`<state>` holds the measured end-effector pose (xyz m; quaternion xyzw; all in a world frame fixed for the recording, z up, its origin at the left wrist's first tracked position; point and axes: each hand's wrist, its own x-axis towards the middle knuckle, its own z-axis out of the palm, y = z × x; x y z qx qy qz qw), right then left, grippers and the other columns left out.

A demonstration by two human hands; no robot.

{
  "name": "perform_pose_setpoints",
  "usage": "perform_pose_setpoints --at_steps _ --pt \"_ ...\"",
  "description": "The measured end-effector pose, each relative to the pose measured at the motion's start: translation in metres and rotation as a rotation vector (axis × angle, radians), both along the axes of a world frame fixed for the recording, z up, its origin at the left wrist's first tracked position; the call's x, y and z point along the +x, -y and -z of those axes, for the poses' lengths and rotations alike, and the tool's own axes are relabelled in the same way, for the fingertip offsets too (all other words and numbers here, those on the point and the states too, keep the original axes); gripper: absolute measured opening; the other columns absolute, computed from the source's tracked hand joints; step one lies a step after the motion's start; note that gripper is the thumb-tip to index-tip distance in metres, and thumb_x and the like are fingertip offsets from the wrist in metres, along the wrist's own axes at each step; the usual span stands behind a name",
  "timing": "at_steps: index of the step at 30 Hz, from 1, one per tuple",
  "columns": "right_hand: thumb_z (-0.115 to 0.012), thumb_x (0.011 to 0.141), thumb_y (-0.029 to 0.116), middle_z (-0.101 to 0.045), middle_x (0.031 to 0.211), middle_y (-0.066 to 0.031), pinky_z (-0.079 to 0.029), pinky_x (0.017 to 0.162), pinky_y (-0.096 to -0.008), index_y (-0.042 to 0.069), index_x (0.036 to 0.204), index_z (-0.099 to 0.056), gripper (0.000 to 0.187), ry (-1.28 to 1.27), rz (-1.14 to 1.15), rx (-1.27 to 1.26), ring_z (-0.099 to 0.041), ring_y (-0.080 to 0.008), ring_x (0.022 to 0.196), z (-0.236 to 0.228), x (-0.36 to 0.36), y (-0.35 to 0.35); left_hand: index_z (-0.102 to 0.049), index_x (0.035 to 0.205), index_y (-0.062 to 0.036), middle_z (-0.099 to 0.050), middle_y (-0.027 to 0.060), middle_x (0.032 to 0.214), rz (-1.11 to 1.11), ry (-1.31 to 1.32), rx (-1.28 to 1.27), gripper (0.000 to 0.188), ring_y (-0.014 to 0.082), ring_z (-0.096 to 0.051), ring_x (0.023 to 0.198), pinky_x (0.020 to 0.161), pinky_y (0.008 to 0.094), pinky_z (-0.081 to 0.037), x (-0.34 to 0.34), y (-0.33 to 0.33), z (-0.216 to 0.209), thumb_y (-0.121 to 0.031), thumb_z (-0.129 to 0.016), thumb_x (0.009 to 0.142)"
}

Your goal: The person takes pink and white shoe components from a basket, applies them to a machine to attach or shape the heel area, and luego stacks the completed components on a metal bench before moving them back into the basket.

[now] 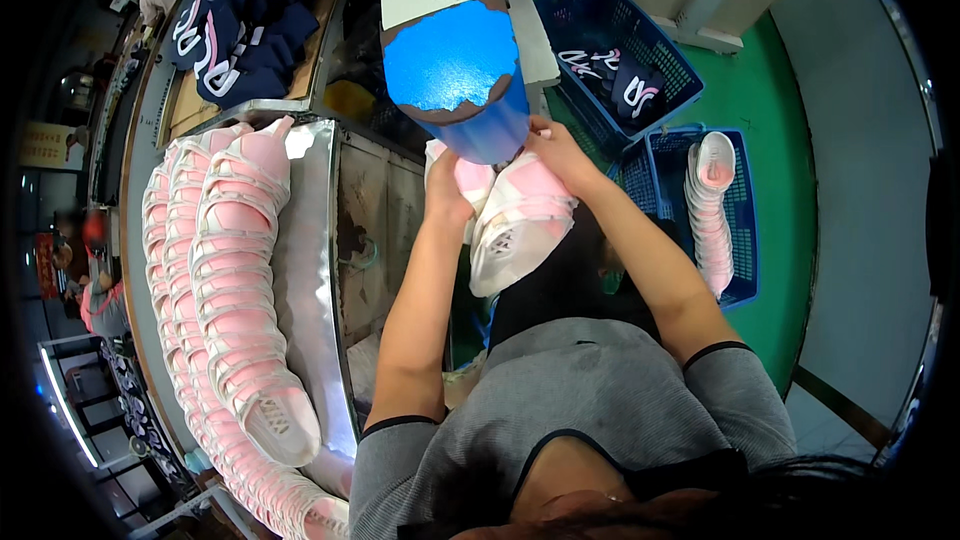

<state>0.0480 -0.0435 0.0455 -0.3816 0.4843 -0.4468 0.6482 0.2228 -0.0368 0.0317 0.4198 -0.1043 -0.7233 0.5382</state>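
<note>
Both hands reach forward to the foot of a machine head with a bright blue cover. Between them is a pink and white shoe upper, its rounded white toe with a lattice pattern pointing back at me. My left hand is closed on its left side, thumb forward beside the blue cover. My right hand grips the upper's right side near its far end, fingers bent. The blue head hides the upper's far part and some fingertips.
Nested rows of pink and white uppers lie on the metal-edged bench to the left. Navy shoe pieces are piled beyond. On the green floor at right stand two blue baskets holding navy pieces and stacked uppers.
</note>
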Motion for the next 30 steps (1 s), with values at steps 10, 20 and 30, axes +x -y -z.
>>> perform_pose_setpoints --at_steps 10,20,30 --pt "-0.053 0.091 0.021 -0.059 0.071 -0.0069 -0.046 0.061 -0.0308 0.0 0.078 -0.062 0.026 0.035 0.411 0.157 -0.055 -0.0154 0.065 0.039 -0.068 -0.038 -0.054 0.115 0.0009 -0.062 0.0093 0.103 0.048 0.71 0.015 0.043 0.0146 -0.058 0.095 0.084 0.0268 -0.045 -0.002 -0.168 -0.034 -0.036 -0.051 0.094" --pt "-0.055 0.088 0.01 -0.062 0.081 -0.0051 -0.049 0.067 -0.0267 0.0 0.104 -0.06 0.019 -0.14 0.338 -0.094 -0.057 -0.0127 0.074 0.014 -0.038 -0.061 -0.053 0.115 0.0025 -0.06 0.0096 0.108 0.03 0.522 -0.175 0.04 0.0165 -0.058 0.097 0.084 0.0291 -0.046 0.008 -0.129 -0.064 -0.014 -0.068 0.081" --pt "-0.067 0.082 0.016 -0.065 0.08 -0.0062 -0.045 0.071 -0.0276 0.002 0.082 -0.061 0.015 -0.073 -0.005 -0.161 -0.058 -0.0135 0.076 0.007 0.006 -0.041 -0.058 0.109 0.0021 -0.063 0.0092 0.1 0.17 0.707 -0.383 0.036 0.017 -0.061 0.088 0.078 0.0291 -0.048 0.015 -0.054 -0.042 -0.015 -0.067 0.079"
